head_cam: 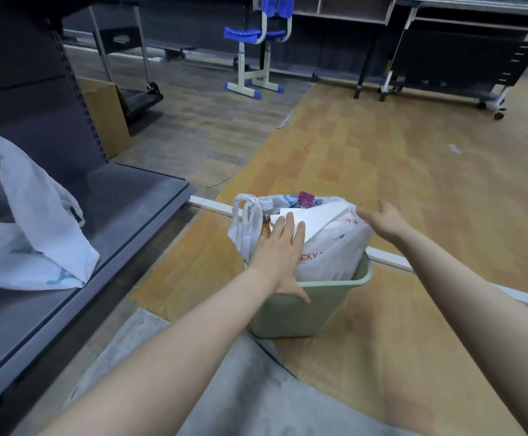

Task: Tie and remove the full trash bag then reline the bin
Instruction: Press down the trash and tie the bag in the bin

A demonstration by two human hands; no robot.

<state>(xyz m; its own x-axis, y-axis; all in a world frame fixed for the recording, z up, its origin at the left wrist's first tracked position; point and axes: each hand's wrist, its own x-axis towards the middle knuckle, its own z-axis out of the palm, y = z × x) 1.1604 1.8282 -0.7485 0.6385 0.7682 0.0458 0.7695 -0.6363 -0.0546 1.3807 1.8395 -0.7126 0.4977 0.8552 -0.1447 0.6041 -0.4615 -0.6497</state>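
A pale green bin [291, 309] stands on the floor in front of me. Inside it sits a full white plastic bag with red print [335, 250], bulging above the rim. Bottles, one with a purple cap [305, 198], and a white sheet of paper [316, 220] stick out of the top. One bag handle [246, 215] stands up at the left. My left hand [280, 256] lies flat with straight fingers on the near left side of the bag. My right hand [382, 220] reaches to the bag's right edge with fingers extended, touching it.
A dark metal shelf unit [67, 215] stands at the left, with a loose white bag [23, 221] lying on its lowest shelf. A cardboard box [105, 114] sits behind it. A blue chair [256, 48] and desks stand at the back. A white floor strip [391, 258] runs behind the bin.
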